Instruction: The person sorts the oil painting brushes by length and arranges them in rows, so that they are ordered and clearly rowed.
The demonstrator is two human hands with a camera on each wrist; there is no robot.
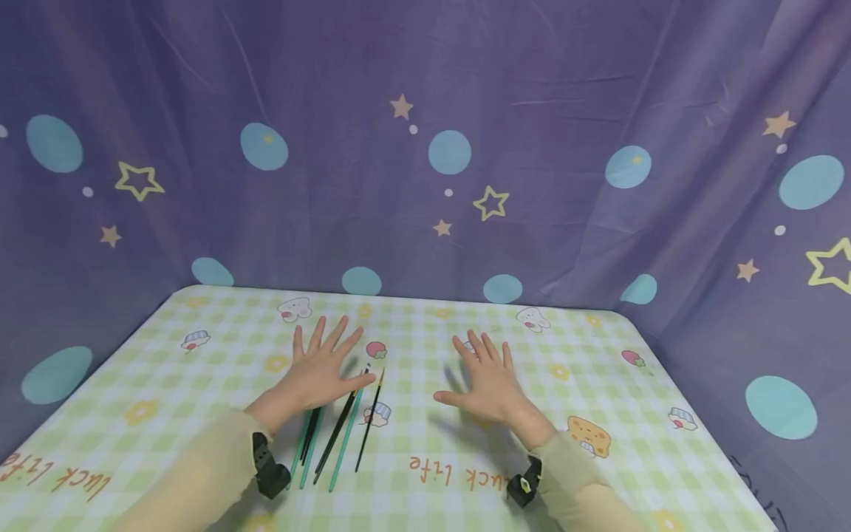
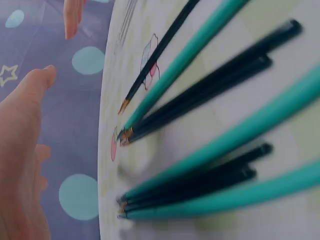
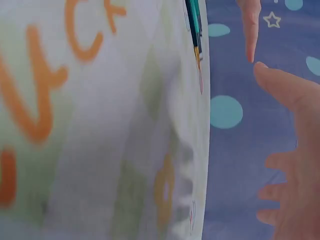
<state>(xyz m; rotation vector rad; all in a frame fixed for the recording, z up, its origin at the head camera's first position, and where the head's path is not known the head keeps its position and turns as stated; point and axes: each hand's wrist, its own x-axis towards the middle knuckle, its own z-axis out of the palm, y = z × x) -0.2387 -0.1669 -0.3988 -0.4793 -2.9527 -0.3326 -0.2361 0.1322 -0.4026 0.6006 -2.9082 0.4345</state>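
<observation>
Several slim paintbrushes with black or teal handles lie on the table, bristles away from me. In the head view a black paintbrush (image 1: 369, 427) lies a little apart at the right of the bunch, beside a teal paintbrush (image 1: 344, 448). My left hand (image 1: 318, 377) hovers over the bristle ends with fingers spread, holding nothing and hiding some tips. The left wrist view shows the brushes up close, among them a teal one (image 2: 186, 57), with the hand (image 2: 22, 150) above the tabletop. To the right, my right hand (image 1: 493, 386) is spread above the cloth, holding nothing.
A green-and-white checked tablecloth (image 1: 219, 391) with small printed pictures and orange lettering covers the table. Behind and at both sides hangs a purple curtain (image 1: 346, 207) with blue dots and stars. Each wrist wears a small black camera (image 1: 271, 473) on a strap.
</observation>
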